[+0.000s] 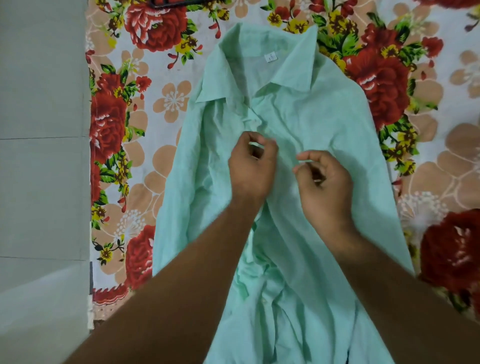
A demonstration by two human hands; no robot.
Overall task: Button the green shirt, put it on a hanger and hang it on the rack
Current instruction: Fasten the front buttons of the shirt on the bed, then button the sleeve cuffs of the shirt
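Together, the left hand (253,171) and right hand (327,187) pinch the placket of the green shirt (298,111), each grip narrow, on a floral sheet (166,104).

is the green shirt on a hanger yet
No, the green shirt lies spread on the floral bedsheet, collar open, with no hanger in it.

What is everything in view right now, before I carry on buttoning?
green shirt: one, pale green, flat on the bedsheet, collar farthest away
label: one, white, inside the collar
bedsheet: one, white with red, yellow, peach flowers, under the shirt
floor: one stretch, grey tiles, left of the bedsheet
dark object: one, top edge, cut off
left hand: one, pinching the shirt front
right hand: one, pinching the shirt front alongside
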